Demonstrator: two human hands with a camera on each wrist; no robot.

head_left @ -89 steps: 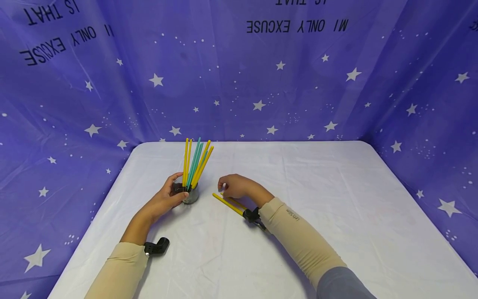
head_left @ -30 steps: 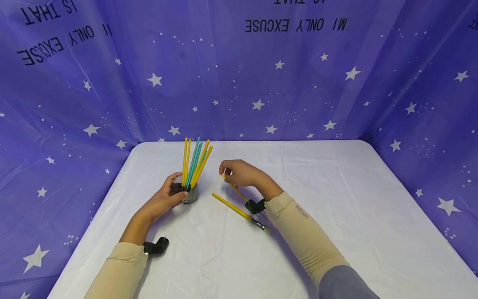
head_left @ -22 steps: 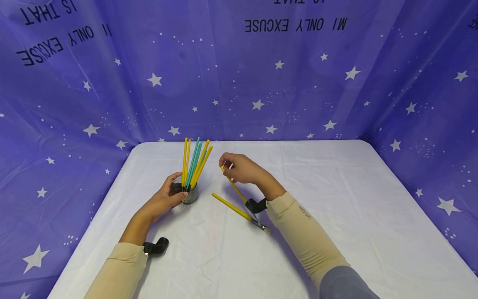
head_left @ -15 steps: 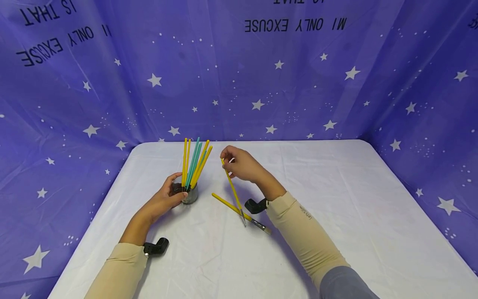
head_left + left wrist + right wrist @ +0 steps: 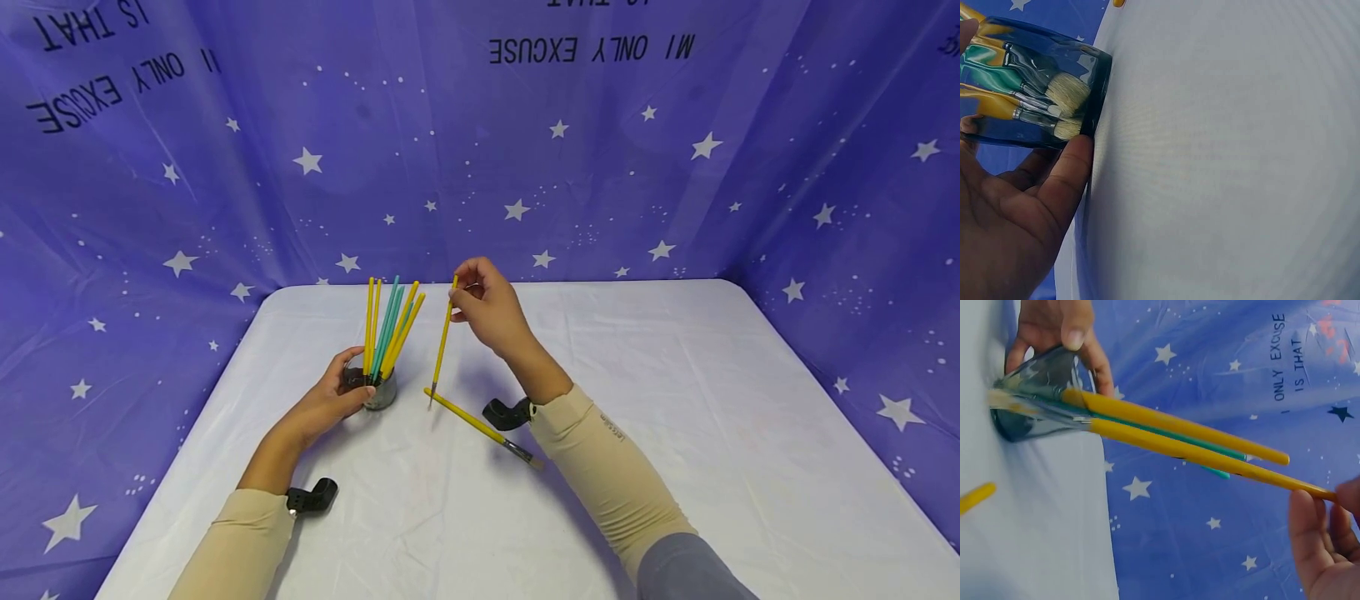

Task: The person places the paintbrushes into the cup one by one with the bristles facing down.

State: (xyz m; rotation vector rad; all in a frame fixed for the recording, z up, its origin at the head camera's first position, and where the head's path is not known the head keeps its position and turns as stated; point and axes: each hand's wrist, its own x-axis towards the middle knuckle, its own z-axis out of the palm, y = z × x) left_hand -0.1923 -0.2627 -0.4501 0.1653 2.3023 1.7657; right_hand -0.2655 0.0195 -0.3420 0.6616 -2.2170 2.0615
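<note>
My left hand holds a clear glass standing on the table, thumb on the near side and fingers round the back. Several yellow and teal paintbrushes stand in it, handles up; their pale bristles show through the glass wall. To the right, my right hand pinches a thin yellow paintbrush by its handle end. This brush hangs bristles down, slightly tilted, beside the glass. A thicker yellow paintbrush lies on the table below it, its flat bristles toward the lower right.
A white cloth covers the table. Purple curtains with white stars enclose the back and sides. Each wrist carries a black camera, such as the right one.
My right hand has lifted the thin paintbrush off the table, swinging it from slanted to nearly upright, its bristles moving left toward the glass. The left hand and glass have stayed put.
</note>
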